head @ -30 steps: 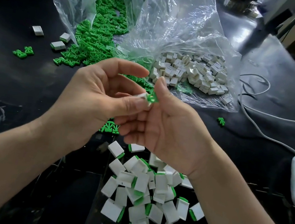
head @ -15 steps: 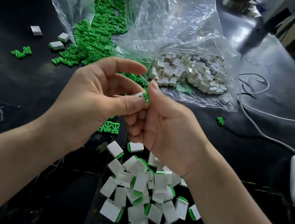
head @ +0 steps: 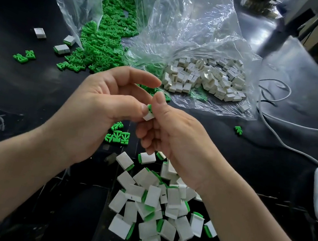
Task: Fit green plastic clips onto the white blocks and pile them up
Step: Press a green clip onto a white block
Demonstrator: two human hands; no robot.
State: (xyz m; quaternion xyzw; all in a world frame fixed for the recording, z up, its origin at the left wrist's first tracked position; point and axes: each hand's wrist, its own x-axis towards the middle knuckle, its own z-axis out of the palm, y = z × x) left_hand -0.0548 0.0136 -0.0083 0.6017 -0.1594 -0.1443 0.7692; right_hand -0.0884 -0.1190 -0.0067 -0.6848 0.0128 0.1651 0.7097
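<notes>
Left hand (head: 94, 111): thumb and fingers pinch white block (head: 148, 116), held in air between both hands.
Right hand (head: 178, 137): thumb tip pinches green clip (head: 149, 106) against block's upper end, other fingers curled.
Clip looks partly seated.
Technique: keep clip square to slot, push straight along block until flush.
Then drop onto finished pile (head: 153, 201) just below.

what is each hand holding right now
Left hand: closed, pinching the white block with the green clip at its end.
Right hand: closed, pinching the same block.
</notes>
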